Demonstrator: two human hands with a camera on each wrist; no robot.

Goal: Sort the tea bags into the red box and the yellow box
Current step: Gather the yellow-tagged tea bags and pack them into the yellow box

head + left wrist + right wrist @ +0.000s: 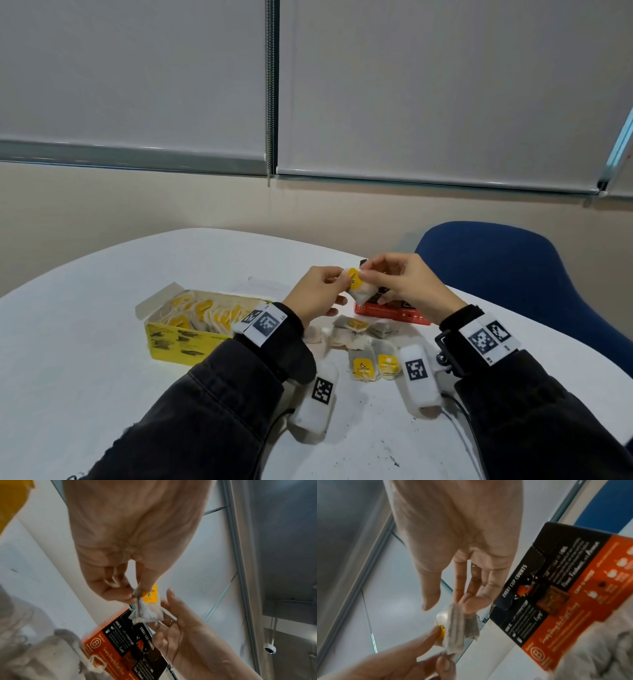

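My left hand point(337, 284) is raised over the table and pinches a tea bag point(359, 289) with a yellow tag between thumb and fingertips. The left wrist view shows that pinch point(139, 593) at the top of the tea bag point(149, 611). My right hand point(368, 271) meets the bag from the right; its fingers point(469, 601) lie nearly straight against the tea bag point(455, 627), with the thumb just off it. The open yellow box point(178, 339), holding several yellow-tagged bags, sits at the left. The red box point(394, 310) lies behind my hands.
Several loose tea bags point(373, 365) lie on the white table point(102, 394) between my wrists, in front of the red box. A blue chair point(520, 281) stands at the table's far right. Window blinds cover the wall behind.
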